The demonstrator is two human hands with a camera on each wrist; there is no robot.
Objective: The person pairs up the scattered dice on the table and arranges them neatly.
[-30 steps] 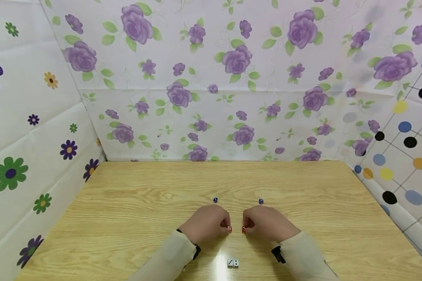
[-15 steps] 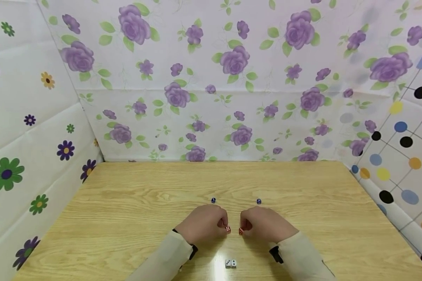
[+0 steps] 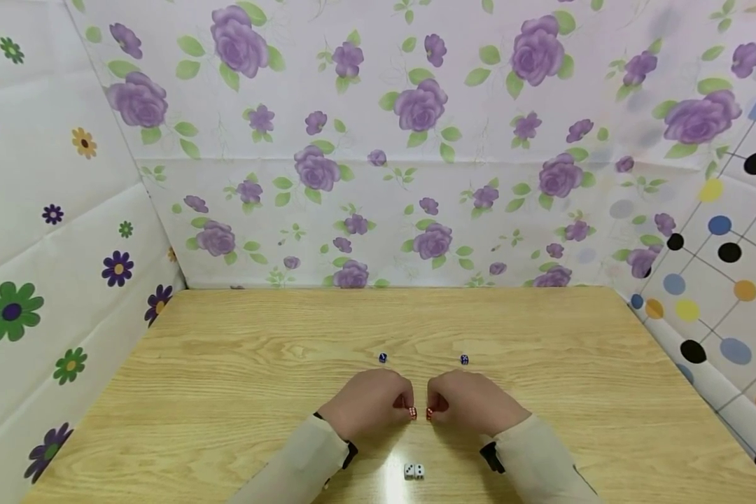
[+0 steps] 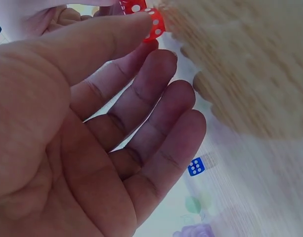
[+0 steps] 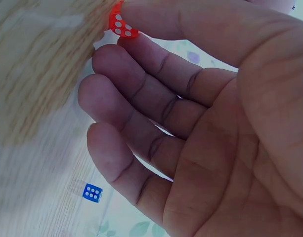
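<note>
My left hand pinches a red die with white dots between thumb and forefinger, low over the table. Facing it, my right hand pinches a second red die the same way. A narrow gap separates the two red dice in the head view. In the left wrist view the held die shows past the thumb tip, with the other red die just behind it. The right wrist view shows its die partly covered by the thumb; the remaining fingers are loosely bent.
Two white dice sit side by side between the forearms, near the front. Beyond the hands lie a blue die on the left and another blue die on the right. Patterned cloth walls the wooden table.
Both hands have come closer together, carrying the red dice inward, so the gap between them is smaller. The blue and white dice have stayed in place; the head view shifted slightly.
</note>
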